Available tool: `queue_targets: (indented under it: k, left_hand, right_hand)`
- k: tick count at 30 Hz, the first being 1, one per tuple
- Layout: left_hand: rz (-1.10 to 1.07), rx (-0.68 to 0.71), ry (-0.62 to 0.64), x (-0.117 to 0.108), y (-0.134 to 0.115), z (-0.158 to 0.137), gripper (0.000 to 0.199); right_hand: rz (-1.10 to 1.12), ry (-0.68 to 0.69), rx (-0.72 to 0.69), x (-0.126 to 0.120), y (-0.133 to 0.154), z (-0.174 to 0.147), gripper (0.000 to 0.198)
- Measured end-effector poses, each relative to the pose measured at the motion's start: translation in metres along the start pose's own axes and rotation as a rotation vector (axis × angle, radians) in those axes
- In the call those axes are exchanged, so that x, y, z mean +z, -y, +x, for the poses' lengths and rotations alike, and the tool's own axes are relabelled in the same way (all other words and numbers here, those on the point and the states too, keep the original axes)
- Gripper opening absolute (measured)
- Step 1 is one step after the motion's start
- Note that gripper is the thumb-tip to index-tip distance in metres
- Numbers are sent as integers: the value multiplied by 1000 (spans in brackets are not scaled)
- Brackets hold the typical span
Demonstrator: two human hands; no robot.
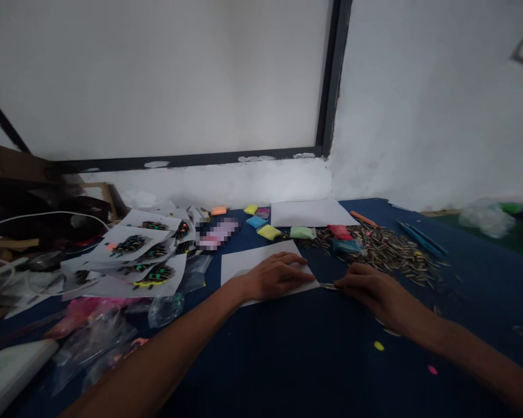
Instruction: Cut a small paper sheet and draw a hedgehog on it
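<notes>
My left hand (281, 276) lies over a white sheet of paper (239, 261), its fingers stretched out toward the sheet's right corner. Closed in a pinch just right of that corner, my right hand (370, 287) grips a thin silvery tool (329, 285). The tool's tip reaches the paper's edge near my left fingertips; its exact kind is hard to make out. Beyond my right hand spreads a heap of striped sunflower seeds (387, 252). Colourful clay packets, among them a pale green packet (303, 233) and a red packet (340, 232), lie behind the sheet and on the seeds.
At the left are overlapping papers (108, 284) bearing seed-and-clay figures, with crumpled plastic bags (96, 331) in front. A blank white stack (309, 212) lies against the wall. Right of the seeds is a blue tool (425, 239). Yellow (379, 345) and pink (432, 369) bits dot the blue tabletop.
</notes>
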State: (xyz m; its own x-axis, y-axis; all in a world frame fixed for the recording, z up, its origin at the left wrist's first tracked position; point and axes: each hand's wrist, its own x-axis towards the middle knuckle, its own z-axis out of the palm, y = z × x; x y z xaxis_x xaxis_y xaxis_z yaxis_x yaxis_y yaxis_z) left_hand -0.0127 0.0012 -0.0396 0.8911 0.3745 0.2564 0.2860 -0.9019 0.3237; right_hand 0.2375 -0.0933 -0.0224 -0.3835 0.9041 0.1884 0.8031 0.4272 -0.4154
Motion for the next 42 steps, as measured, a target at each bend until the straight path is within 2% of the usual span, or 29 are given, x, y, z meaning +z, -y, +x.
queue_targets:
  k: [5, 10, 15, 20, 25, 30, 36, 39, 42]
  left_hand:
    - [-5, -1, -14, 1, 1, 1, 32]
    - [28, -6, 7, 1, 0, 1, 33]
    - [30, -10, -1, 1, -1, 2, 33]
    - [19, -3, -14, 1, 0, 3, 33]
    - [18, -107, 27, 2, -5, 8, 43]
    - [35, -224, -5, 6, -16, 13, 45]
    - [197, -135, 169, -8, -20, 10, 42]
    - [233, -42, 152, -9, -8, 4, 41]
    - [178, -42, 147, -4, 4, 0, 45]
  right_hand:
    - [12, -18, -8, 1, 2, 1, 39]
    - [2, 19, -12, 1, 4, 1, 37]
    - [3, -29, -33, 3, 9, 0, 35]
    - [8, 6, -41, 0, 14, 1, 35]
    - [-40, -18, -39, -1, 7, 3, 36]
    - [-78, -35, -28, -1, 0, 3, 36]
    - [-92, -37, -34, -3, 0, 3, 37]
    - [-101, -47, -51, -2, 0, 3, 38]
    - [-107, -66, -61, -3, 1, 5, 38]
